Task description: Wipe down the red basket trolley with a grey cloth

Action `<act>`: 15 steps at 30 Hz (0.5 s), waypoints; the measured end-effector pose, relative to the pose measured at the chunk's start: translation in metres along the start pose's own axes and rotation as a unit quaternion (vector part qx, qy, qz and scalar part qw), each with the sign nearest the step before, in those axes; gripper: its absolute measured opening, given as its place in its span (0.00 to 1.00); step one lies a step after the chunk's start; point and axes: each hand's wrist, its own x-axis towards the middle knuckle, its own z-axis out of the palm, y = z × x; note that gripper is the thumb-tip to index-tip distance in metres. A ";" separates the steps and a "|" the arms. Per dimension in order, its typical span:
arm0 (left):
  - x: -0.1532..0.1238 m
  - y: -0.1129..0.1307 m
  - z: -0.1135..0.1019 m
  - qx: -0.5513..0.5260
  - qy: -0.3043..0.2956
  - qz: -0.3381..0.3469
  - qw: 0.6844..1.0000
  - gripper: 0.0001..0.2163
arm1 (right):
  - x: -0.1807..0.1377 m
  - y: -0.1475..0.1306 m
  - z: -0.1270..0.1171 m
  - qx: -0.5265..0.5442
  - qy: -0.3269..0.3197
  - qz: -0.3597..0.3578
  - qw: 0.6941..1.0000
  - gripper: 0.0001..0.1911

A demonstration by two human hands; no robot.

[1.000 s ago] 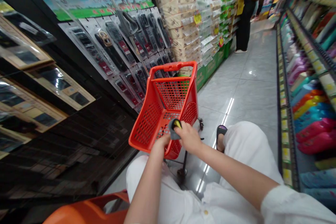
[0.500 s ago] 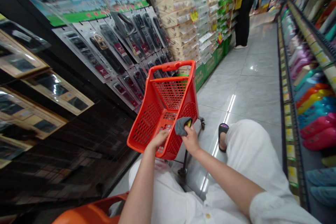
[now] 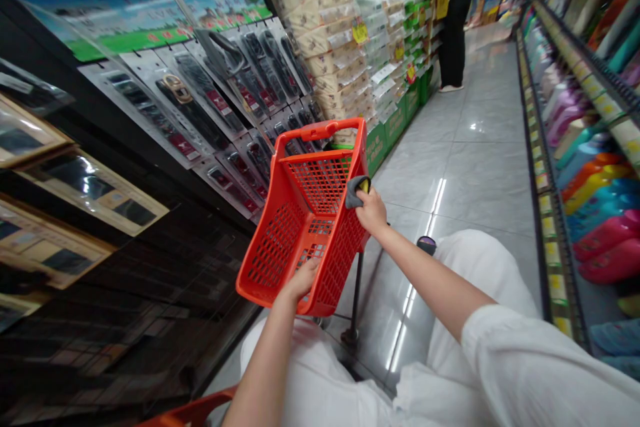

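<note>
A red plastic shopping cart (image 3: 280, 253) with slatted basket walls stands right before me, its basket holding nothing that I can see. My left hand (image 3: 303, 280) reaches over the near rim, its fingers bent at the inner side of the right wall, partly hidden. In my right hand (image 3: 373, 212) is a bunched grey cloth (image 3: 354, 193) with a yellow patch showing. The cloth presses against the top edge of the cart's right wall, below the handle (image 3: 320, 130).
Packaged belts (image 3: 200, 100) hang at the left beside boxed goods (image 3: 85, 180). Stacked packs (image 3: 340, 47) line the aisle. A person in black (image 3: 453, 33) stands farther along. Colourful bottles (image 3: 600, 213) fill the right shelf. An orange-red object (image 3: 200, 407) lies behind my left arm.
My right hand has moved up and forward along the cart's right wall with the cloth. My left hand has shifted slightly down, toward me. The whole view has swung a little.
</note>
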 end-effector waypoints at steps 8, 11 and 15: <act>0.011 -0.003 0.000 0.005 0.008 -0.004 1.000 0.09 | -0.045 -0.007 0.019 0.047 -0.011 -0.026 0.998 0.18; 0.013 -0.004 0.001 -0.001 0.026 0.000 1.000 0.07 | -0.094 -0.022 0.031 0.082 -0.034 -0.040 0.995 0.13; 0.011 -0.005 -0.001 -0.001 0.057 0.005 0.998 0.04 | -0.155 -0.045 0.040 0.127 -0.074 -0.083 0.986 0.11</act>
